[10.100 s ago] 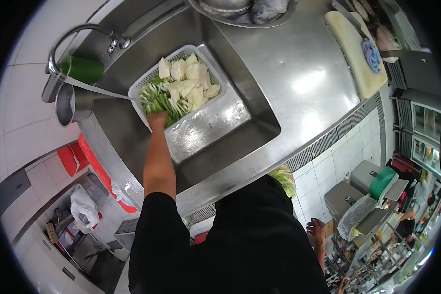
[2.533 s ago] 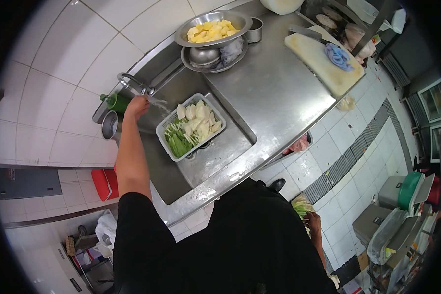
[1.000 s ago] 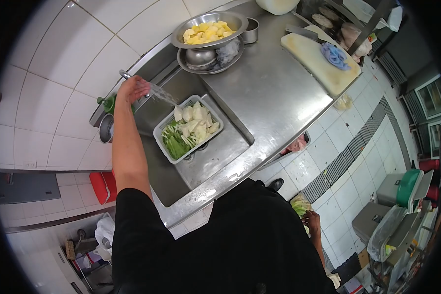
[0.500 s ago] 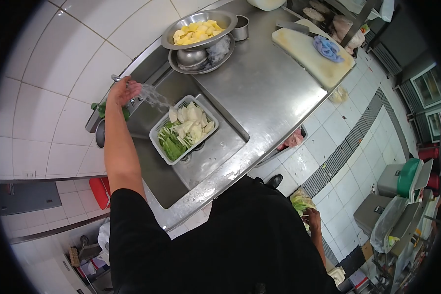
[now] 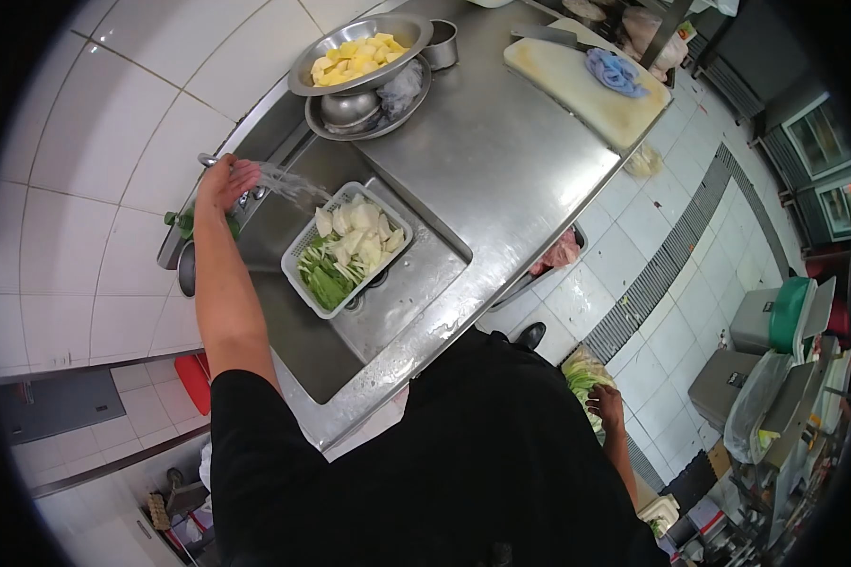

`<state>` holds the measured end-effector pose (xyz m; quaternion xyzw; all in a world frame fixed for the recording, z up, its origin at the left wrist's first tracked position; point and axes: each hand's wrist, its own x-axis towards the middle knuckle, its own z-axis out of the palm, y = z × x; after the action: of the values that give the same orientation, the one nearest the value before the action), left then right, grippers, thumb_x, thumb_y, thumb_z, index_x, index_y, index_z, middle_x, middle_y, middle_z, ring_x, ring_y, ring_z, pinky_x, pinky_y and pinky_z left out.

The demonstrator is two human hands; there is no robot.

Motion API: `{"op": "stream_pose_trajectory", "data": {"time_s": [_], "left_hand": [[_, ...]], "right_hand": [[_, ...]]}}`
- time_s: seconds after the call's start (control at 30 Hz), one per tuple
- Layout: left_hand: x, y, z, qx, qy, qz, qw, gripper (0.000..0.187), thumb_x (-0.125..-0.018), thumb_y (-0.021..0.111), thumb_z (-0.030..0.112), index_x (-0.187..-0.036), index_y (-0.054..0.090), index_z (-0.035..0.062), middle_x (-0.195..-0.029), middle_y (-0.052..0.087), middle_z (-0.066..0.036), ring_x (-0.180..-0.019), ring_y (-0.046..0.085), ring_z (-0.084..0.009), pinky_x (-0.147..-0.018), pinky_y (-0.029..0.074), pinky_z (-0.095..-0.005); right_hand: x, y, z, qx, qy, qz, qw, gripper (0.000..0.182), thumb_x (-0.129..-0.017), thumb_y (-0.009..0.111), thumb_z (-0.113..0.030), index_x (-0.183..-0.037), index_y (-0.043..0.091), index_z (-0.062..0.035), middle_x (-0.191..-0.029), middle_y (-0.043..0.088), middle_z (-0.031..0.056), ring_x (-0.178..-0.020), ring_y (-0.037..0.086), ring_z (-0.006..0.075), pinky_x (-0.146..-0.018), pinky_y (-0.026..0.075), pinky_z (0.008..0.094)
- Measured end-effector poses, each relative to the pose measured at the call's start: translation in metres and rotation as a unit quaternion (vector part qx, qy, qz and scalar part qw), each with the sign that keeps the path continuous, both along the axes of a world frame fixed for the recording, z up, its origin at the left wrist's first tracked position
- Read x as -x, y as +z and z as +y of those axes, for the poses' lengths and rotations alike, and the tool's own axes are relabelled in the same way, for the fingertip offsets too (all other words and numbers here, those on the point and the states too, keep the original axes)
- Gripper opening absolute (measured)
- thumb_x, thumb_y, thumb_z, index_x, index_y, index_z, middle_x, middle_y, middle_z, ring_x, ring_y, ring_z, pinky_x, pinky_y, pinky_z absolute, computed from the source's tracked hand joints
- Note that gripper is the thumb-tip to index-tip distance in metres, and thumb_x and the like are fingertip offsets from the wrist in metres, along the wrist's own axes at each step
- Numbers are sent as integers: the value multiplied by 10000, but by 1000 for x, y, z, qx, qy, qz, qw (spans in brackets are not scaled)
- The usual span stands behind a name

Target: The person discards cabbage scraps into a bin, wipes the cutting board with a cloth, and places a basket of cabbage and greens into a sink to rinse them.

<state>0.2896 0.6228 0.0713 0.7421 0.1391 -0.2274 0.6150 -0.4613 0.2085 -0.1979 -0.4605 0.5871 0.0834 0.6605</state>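
Note:
My left hand (image 5: 229, 181) is stretched out at the wall tap (image 5: 208, 160), open, with fingers extended in the running water. The water (image 5: 288, 180) sprays off it towards a white plastic basket (image 5: 296, 278) in the sink. In that basket lie pale sliced vegetable pieces (image 5: 357, 230) and cut green stalks and leaves (image 5: 331, 283). Low on the right, my right hand (image 5: 605, 404) hangs with fingers loosely bent and apart. It overlaps leafy greens (image 5: 584, 373) near the floor in this view.
A steel bowl of yellow chunks (image 5: 359, 59) sits on stacked bowls at the sink's far side. A cutting board (image 5: 577, 90) carries a knife (image 5: 550, 36) and a blue cloth (image 5: 616, 73). Raw meat (image 5: 558, 253) lies in a container below the counter edge. Grey bins (image 5: 728, 387) stand right.
The view has shifted slightly, so most things sit a little further left. My left hand stays in the water at the tap, and my right hand still hangs by the greens.

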Motion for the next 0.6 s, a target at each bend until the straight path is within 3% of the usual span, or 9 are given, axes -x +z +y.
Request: {"op": "stream_pose_trajectory", "data": {"time_s": [0.6], "left_hand": [[-5, -2, 4, -13, -2, 0, 1000, 275, -888, 429, 203, -969, 534, -37, -929, 654, -192, -782, 664, -250, -719, 574, -337]], "right_hand": [[-3, 2, 5, 7, -10, 2, 1000, 215, -899, 520, -194, -983, 560, -1, -756, 578, 59, -583, 566, 135, -484, 439, 244]]}}
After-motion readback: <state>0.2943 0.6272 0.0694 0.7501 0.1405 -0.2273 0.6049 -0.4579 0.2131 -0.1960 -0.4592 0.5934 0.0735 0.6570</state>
